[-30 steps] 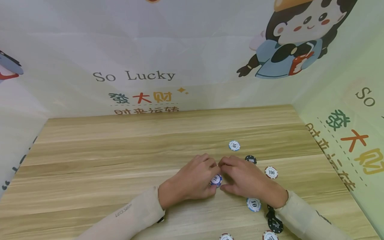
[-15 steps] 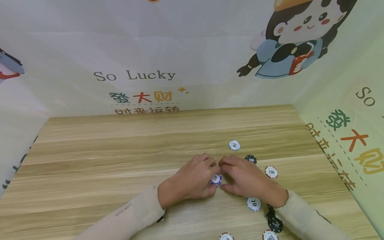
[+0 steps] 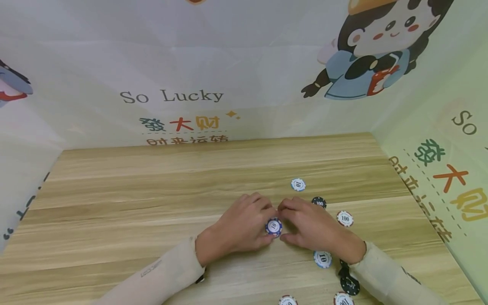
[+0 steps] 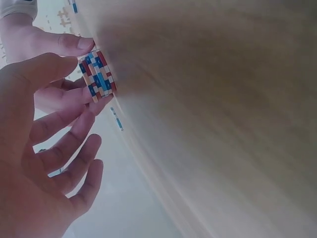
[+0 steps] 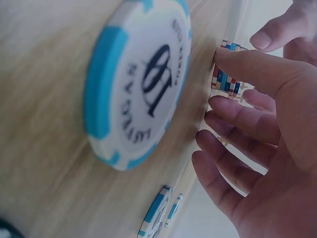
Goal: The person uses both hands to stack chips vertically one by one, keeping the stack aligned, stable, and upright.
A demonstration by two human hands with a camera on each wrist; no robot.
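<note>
In the head view a short stack of poker chips (image 3: 273, 227) stands on the table between my two hands, a blue "10" chip on top. My left hand (image 3: 244, 224) bends around the stack's left side, thumb in front and fingers behind. From the opposite side, my right hand (image 3: 310, 222) has its thumb and fingers at the stack too. Mixed red, blue and cream edges of the stack (image 4: 97, 77) show between the hands in the left wrist view. The other fingers of both hands curve loosely beside it. Exact fingertip contact is partly hidden.
Flat chips lie around the right hand: a light-blue "10" (image 3: 298, 184), a black "100" (image 3: 319, 203), a red-edged "100" (image 3: 345, 218) and another "10" (image 3: 322, 259). More chips (image 3: 344, 299) lie nearer the front. Printed cloth walls (image 3: 244, 67) enclose the wooden table (image 3: 152, 178).
My left hand and forearm have shifted slightly left, uncovering more of the top blue chip. The right hand and the loose chips have barely changed.
</note>
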